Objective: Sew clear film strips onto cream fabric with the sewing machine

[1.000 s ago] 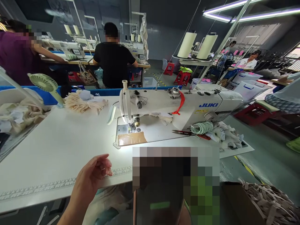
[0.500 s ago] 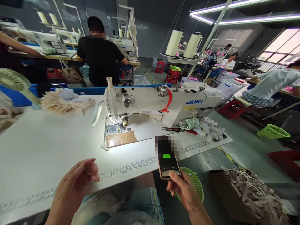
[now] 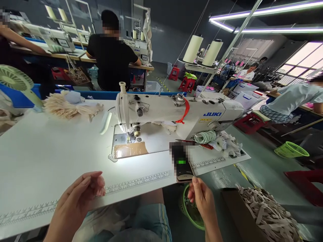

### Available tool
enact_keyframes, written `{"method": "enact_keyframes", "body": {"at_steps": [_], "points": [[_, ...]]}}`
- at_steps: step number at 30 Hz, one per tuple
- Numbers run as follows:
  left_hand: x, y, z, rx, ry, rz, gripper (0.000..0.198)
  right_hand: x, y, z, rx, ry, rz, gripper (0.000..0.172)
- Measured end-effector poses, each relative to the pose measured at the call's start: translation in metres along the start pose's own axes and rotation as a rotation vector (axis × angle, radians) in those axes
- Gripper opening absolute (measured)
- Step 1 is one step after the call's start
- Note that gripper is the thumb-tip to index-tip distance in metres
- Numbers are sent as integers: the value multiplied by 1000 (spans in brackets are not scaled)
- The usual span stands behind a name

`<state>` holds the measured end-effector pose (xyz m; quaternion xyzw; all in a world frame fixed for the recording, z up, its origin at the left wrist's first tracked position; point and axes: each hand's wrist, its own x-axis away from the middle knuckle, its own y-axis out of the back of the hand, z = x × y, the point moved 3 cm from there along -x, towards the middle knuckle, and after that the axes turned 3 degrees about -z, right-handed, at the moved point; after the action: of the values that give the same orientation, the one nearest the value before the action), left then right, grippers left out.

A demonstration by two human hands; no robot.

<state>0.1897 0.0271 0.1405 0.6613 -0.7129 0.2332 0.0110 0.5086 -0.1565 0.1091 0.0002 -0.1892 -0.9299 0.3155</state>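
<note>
A phone (image 3: 185, 171) lies face up at the front edge of the white sewing table (image 3: 60, 148), a green patch on its dark screen and its upper part blurred out. My right hand (image 3: 203, 198) is at the phone's lower right corner. Its thumb tip is at the corner and its fingers are loosely bent below; whether they still touch it is hard to see. To the left, my left hand (image 3: 75, 198) hovers over the table's front edge near the printed ruler (image 3: 136, 181), fingers gently curved and apart, with nothing visible in them. Beyond both hands stands a white sewing machine (image 3: 156, 107).
Red-handled scissors (image 3: 208, 146), a mint cord coil (image 3: 205, 137) and fabric scraps (image 3: 228, 143) lie right of the machine. A fabric bundle (image 3: 63, 109) and fan (image 3: 15, 79) are back left. Below right are a green basket (image 3: 185, 205) and a box of strips (image 3: 267, 208). Several people work nearby.
The phone has gone from my right hand's grip onto the table edge, slightly forward. My right hand has slid to its lower right corner. The left hand is nearly still.
</note>
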Motion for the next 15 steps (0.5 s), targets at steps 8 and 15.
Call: {"method": "enact_keyframes", "body": {"at_steps": [8,15], "points": [[4,-4,-3,-6,-14,5,19,25,5,-23,-53,78,-112,55],[0,9,-7,-127,-21,43,37,70,-76,-34,153,221,463,52]]}}
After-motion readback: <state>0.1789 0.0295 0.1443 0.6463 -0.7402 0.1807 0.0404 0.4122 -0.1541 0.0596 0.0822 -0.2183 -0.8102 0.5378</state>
